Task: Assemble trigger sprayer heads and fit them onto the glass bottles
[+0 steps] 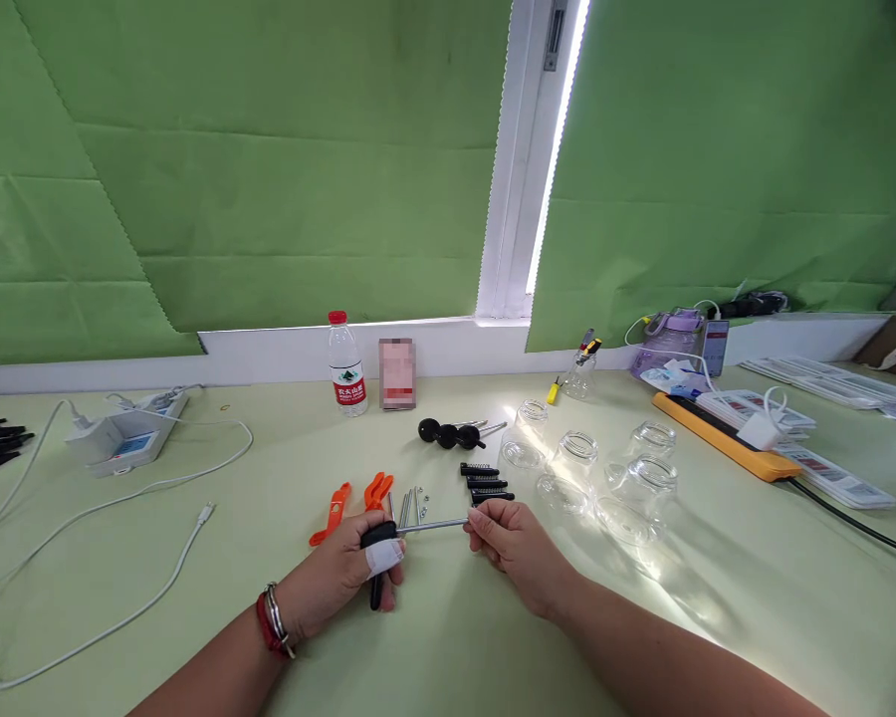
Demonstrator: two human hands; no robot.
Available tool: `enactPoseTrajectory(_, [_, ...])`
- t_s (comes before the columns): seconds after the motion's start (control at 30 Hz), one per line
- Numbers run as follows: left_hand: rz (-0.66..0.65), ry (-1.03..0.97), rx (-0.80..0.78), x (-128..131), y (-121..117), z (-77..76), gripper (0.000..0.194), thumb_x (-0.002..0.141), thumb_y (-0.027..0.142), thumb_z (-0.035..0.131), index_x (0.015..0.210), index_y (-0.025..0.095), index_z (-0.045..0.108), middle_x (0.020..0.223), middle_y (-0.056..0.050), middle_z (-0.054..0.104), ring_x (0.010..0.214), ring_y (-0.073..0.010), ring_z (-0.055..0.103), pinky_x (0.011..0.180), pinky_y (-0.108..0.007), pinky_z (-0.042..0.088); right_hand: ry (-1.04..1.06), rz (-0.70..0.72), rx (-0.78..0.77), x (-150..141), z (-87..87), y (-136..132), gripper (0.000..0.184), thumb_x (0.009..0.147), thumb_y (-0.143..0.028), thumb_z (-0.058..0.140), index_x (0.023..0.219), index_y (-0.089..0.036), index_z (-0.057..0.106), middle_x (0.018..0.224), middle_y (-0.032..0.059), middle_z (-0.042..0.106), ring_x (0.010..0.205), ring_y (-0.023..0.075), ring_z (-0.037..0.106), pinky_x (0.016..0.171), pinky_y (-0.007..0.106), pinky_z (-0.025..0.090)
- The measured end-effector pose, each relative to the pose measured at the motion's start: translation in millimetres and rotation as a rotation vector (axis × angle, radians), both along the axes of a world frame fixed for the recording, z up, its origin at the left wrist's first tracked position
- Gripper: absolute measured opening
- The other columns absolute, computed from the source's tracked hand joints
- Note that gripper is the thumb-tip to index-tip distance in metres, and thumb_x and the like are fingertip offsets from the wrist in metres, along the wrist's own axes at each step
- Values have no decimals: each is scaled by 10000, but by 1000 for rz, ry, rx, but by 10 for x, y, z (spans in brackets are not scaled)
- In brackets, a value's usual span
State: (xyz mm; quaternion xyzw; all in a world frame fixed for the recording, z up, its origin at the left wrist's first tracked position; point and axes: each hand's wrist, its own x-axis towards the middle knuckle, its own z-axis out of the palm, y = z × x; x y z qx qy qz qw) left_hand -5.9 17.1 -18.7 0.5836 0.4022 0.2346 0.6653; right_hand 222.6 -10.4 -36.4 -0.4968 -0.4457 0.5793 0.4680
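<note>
Spanning both closed grips, the rod (433, 524) runs from left hand (343, 578) to right hand (515, 548).

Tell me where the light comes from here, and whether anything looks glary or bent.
Head view: daylight enters through the bright gap between the green blinds; it glares off the glass jars and casts bright patches on the table; the window sill bows from wide-lens distortion.
</note>
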Motion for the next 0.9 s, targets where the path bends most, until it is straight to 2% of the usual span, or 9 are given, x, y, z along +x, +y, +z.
enactPoseTrajectory(0.23, [-23, 21, 5, 0, 21, -27, 274, 793, 429, 580, 839, 176, 486, 712, -16, 665, 522, -150, 617, 538, -257, 435, -73, 27, 13, -9, -14, -8, 408, 821, -508, 542, 603, -163, 526, 541, -18, 504, 469, 71, 298, 481, 237, 196])
enactPoseTrajectory(0.43, [-20, 38, 12, 0, 22, -39, 295, 794, 462, 571, 830, 183, 483, 714, -7, 668, 518, -146, 617, 540, -256, 444, -37, 25, 37, -18, -13, -2, 375, 799, -524, 565, 662, -181, 501, 587, -38, 491, 470, 67, 297, 457, 224, 194])
enactPoseTrajectory(0.6, [-19, 30, 6, 12, 16, -28, 278, 789, 445, 583, 831, 187, 491, 700, -6, 668, 511, -151, 611, 541, -267, 443, -116, 14, 70, -11, -101, 22, 385, 816, -527, 542, 647, -189, 465, 586, -34, 480, 479, 74, 290, 459, 229, 202])
enactPoseTrajectory(0.73, [-17, 24, 3, 11, 2, -2, 275, 785, 445, 585, 849, 188, 512, 701, -9, 667, 517, -160, 612, 557, -286, 449, -175, -9, 95, -15, -166, 49, 439, 833, -563, 495, 610, -190, 438, 568, -23, 464, 510, 89, 333, 484, 232, 257])
enactPoseTrajectory(0.8, [-13, 20, -4, 10, -5, 15, 278, 780, 452, 588, 853, 192, 521, 700, -9, 668, 517, -165, 612, 561, -293, 448, -165, -4, 89, -20, -161, 51, 458, 828, -579, 491, 598, -187, 439, 568, -15, 475, 517, 91, 360, 489, 232, 279])
enactPoseTrajectory(0.9, [-7, 10, -6, 16, -10, 43, 261, 781, 448, 587, 818, 198, 521, 700, -7, 666, 518, -172, 615, 564, -303, 445, -122, 10, 38, -23, -115, 38, 463, 824, -599, 474, 632, -178, 482, 582, -7, 507, 474, 78, 350, 448, 225, 254])
